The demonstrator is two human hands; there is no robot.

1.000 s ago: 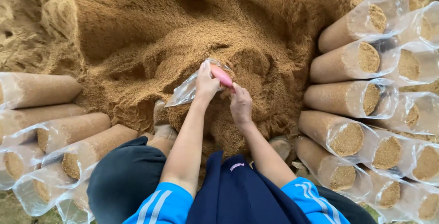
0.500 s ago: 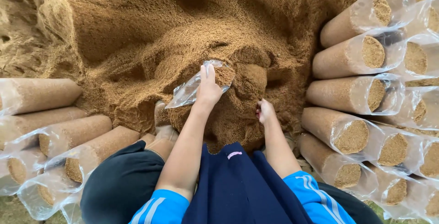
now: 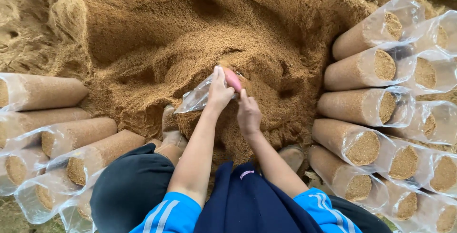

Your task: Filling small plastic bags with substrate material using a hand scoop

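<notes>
Left hand (image 3: 218, 92): closed on the upper edge of a clear plastic bag (image 3: 196, 99), fingers pointing away from the body, holding the bag mouth against the sawdust pile (image 3: 190, 38). The bag slants down to the left of the hand and looks mostly slack; how much it contains cannot be told.

Right hand (image 3: 247, 114): just beside the left, fingers closed on a small pink scoop (image 3: 232, 79), whose rounded end shows between the two hands at the bag mouth. Only part of the scoop is visible.

Both hands sit at the foot of the sawdust pile, which fills the upper and middle field and shows scooped hollows above the hands.

To the right, filled bags (image 3: 366, 66) lie stacked on their sides, open ends showing packed sawdust. To the left, a second row of filled bags (image 3: 47, 92) lies likewise. A few more filled bags (image 3: 171, 133) rest near the person's knees, partly hidden by the forearms. The person wears blue sleeves and dark trousers.
</notes>
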